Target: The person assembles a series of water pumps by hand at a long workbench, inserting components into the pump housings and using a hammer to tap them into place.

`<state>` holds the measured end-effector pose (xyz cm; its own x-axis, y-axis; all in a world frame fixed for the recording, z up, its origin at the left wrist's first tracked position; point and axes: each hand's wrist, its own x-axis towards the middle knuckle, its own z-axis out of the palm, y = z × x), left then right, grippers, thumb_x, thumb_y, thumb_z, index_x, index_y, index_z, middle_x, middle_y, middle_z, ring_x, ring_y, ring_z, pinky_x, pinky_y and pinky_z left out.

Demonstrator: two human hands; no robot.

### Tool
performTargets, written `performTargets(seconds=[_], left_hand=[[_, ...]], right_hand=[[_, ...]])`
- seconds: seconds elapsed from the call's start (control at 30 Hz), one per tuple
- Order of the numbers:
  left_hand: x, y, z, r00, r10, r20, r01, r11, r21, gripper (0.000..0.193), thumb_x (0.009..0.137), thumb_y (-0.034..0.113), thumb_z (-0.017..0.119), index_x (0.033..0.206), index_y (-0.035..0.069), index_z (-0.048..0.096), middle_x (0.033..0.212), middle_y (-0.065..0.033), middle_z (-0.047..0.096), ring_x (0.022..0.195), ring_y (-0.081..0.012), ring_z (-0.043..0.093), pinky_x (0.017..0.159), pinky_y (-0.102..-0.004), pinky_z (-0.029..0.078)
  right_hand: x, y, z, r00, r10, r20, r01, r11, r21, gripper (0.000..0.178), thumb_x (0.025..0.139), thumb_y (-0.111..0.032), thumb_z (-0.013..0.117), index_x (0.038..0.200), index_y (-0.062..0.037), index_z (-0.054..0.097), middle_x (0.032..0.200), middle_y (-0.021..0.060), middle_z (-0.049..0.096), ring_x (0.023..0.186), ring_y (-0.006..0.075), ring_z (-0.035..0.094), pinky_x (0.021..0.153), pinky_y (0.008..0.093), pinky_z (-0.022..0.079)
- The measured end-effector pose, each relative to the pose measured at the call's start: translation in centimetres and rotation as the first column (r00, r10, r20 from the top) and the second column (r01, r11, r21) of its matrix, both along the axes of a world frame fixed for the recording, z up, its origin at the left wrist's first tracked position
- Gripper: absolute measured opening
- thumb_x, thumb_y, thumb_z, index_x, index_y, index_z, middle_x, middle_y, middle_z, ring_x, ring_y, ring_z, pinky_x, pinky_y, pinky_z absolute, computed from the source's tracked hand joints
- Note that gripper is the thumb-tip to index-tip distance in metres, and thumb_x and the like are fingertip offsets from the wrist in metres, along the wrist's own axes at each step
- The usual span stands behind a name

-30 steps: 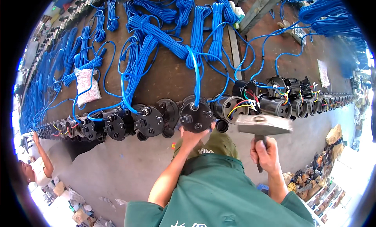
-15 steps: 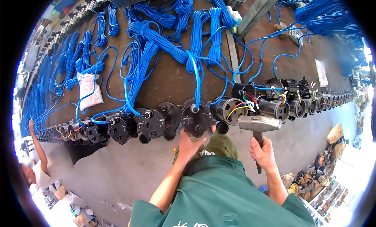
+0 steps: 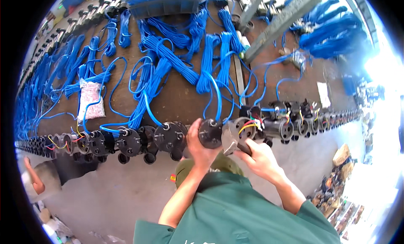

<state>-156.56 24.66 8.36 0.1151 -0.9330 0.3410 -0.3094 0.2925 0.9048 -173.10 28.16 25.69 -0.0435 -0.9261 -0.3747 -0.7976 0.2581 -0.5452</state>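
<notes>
My left hand (image 3: 199, 148) is wrapped round the side of a black round motor housing (image 3: 210, 134) at the bench's near edge. A thick blue cable (image 3: 219, 101) runs into the housing's flat end cover. In my right hand (image 3: 261, 160) is a hammer (image 3: 229, 139), its dark handle partly hidden by my fingers. The metal head is right beside the housing's right side; whether they touch I cannot tell. Just behind the hammer head sits an open housing (image 3: 247, 128) with yellow, red and white wires showing. Left of my left hand stands another capped housing (image 3: 169, 137).
Bundled blue cables (image 3: 168, 54) cover much of the brown bench (image 3: 179, 105). A row of black housings (image 3: 128, 141) lines its near edge. A bag of small pale pieces (image 3: 91, 98), a blue crate (image 3: 164, 4) and a slanted metal post (image 3: 282, 27) stand beyond. A co-worker's arm (image 3: 34, 176) shows at far left.
The hammer has swung left and turned, coming beside the capped housing. My left hand has moved up from below onto the housing's left side. The view has shifted, showing more of the crate.
</notes>
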Motion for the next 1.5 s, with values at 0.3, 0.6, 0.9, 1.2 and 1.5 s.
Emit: performTargets(seconds=[0.3,0.6,0.9,1.2,1.5], left_hand=[[-1.5,0.0,-3.1,0.969,-0.032,-0.244,0.026,0.999,-0.028,0.098,0.061,0.022,0.096,0.145,0.001,0.051,0.137,-0.0158,0.061,0.126,-0.0325,0.059,0.106,-0.0442,0.044],[-1.3,0.4,1.4,1.000,-0.018,0.002,0.018,0.999,-0.031,0.106,0.063,0.008,0.097,0.153,0.001,0.041,0.150,-0.0166,0.054,0.137,-0.0338,0.053,0.118,-0.0440,0.041],[-12.5,0.3,9.6,0.914,-0.035,0.405,0.150,0.955,-0.255,0.033,0.089,0.017,0.078,0.113,-0.002,0.066,0.111,-0.0169,0.069,0.106,-0.0383,0.064,0.102,-0.0494,0.049],[-18.7,-16.4,0.5,0.546,-0.830,0.117,0.131,0.222,0.966,0.043,0.088,0.027,0.079,0.112,-0.008,0.069,0.098,-0.0152,0.072,0.073,-0.0234,0.072,0.061,-0.0385,0.060],[-13.9,-8.3,10.3,0.876,-0.471,-0.106,0.477,0.810,0.341,0.058,0.083,-0.014,0.066,0.139,-0.001,0.058,0.125,-0.0097,0.068,0.115,-0.0166,0.064,0.101,-0.0325,0.051]], right_hand=[[3.0,-0.9,-3.3,0.994,0.103,0.031,-0.102,0.995,-0.017,0.045,0.101,-0.042,0.064,0.100,0.0023,0.064,0.086,0.0235,0.071,0.083,0.0468,0.069,0.073,0.0526,0.053],[-14.4,4.4,0.7,0.959,-0.212,0.188,0.229,0.971,-0.074,0.023,0.094,-0.026,0.076,0.103,-0.0060,0.073,0.073,0.0062,0.067,0.065,0.0103,0.055,0.062,0.0340,0.048],[-38.9,10.5,-7.4,0.880,-0.296,-0.372,0.134,0.905,-0.403,0.049,0.073,-0.048,0.090,0.088,-0.0071,0.067,0.076,0.0120,0.070,0.071,0.0352,0.067,0.066,0.0442,0.051],[-44.4,8.2,-7.7,0.925,-0.110,-0.363,-0.094,0.862,-0.499,0.065,0.064,-0.036,0.094,0.116,-0.0053,0.070,0.117,0.0104,0.059,0.118,0.0349,0.051,0.100,0.0482,0.044],[-25.3,-2.2,-3.9,0.751,-0.010,0.660,0.175,0.967,-0.184,0.043,0.097,-0.043,0.067,0.116,-0.0047,0.068,0.110,0.0081,0.068,0.103,0.0212,0.063,0.089,0.0367,0.050]])
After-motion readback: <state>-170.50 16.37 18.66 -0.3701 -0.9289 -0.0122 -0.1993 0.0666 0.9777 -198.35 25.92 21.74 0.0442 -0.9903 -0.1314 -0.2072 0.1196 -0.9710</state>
